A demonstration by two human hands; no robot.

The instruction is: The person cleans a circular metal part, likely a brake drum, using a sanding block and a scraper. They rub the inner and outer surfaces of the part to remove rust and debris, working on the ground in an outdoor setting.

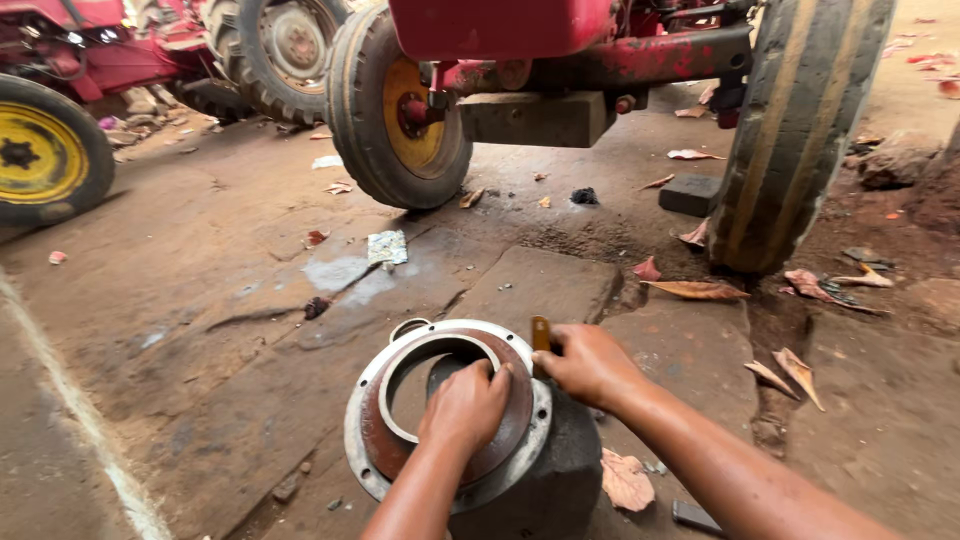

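A round metal flange ring (390, 440) with a rusty brown inner face and a large centre hole leans on a dark stone block (545, 480) on the ground. My left hand (465, 405) presses its fingers on the ring's inner right face, next to the hole. My right hand (590, 365) is closed around a small tool with a yellowish-brown tip (540, 332) that stands upright at the ring's upper right edge.
A red tractor's front wheels (400, 105) (800, 130) and axle stand just ahead. Another tractor's yellow-hubbed tyre (45, 150) sits far left. Dry leaves (695, 290), a dark brick (690, 195) and scraps of litter lie on the cracked dirt floor.
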